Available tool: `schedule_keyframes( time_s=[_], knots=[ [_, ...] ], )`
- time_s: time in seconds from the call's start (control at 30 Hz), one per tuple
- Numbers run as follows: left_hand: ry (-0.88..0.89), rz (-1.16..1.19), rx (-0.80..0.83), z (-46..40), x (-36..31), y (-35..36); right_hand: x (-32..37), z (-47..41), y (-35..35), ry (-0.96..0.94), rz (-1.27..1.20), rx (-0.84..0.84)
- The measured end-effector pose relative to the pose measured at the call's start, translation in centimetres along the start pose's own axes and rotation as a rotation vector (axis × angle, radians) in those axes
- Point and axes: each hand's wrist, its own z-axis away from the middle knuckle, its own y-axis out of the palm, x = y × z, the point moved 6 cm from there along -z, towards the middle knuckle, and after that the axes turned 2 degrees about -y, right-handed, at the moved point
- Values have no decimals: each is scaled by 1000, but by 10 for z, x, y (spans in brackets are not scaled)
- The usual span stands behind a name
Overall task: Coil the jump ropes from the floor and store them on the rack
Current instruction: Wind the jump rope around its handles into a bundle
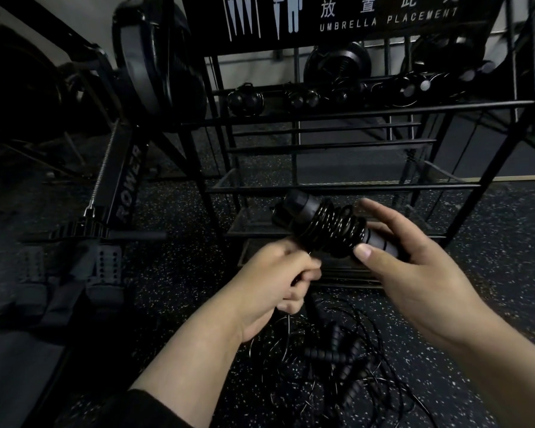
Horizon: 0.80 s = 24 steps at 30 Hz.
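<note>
**Cord going round the handles, rack waiting just ahead**

The right hand (pixel 414 261) cradles the jump rope handles (pixel 328 225), thumb pressed on the near side of the grip and fingers reaching behind it, so the pair stays side by side as a spool. Several turns of black cord sit round the middle of those handles. The left hand (pixel 278 273) is curled into a fist just below and beside the bundle, pinching what looks like the free run of cord, likely to keep tension so the loops lie tight rather than slipping off.

The bundle hangs in front of the rack (pixel 368 186), close to its lower mesh shelf, a sensible spot for dropping it in once wound. On upper bars, rounded dark bundles (pixel 244 100) rest; whether they are coiled ropes is hard to say in this gloom.

Down on the speckled floor (pixel 173 211), between the forearms, lies a tangle of loose ropes (pixel 331 359), handles and thin cord all mixed. How many there are cannot be counted. The cord inside the left fist is hidden, and its path to the bundle is barely visible. A rower (pixel 127 186) stands to the left.
</note>
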Motion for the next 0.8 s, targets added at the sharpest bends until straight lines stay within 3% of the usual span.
schedule_keyframes(
  time_s=[0.17, 0.27, 0.5, 0.7, 0.8],
  knots=[
    [34, 230, 57, 1, 1, 5, 3, -1, 5, -19, 327, 16],
    [60, 192, -1, 1, 2, 2, -5, -1, 11, 0, 507, 103],
    [146, -45, 164, 7, -4, 7, 11, 6, 14, 82, 301, 316],
    [77, -122, 93, 5, -4, 7, 10, 2, 1, -7, 548, 77],
    [65, -136, 57, 4, 2, 8, 2, 3, 3, -1, 694, 72]
  ],
)
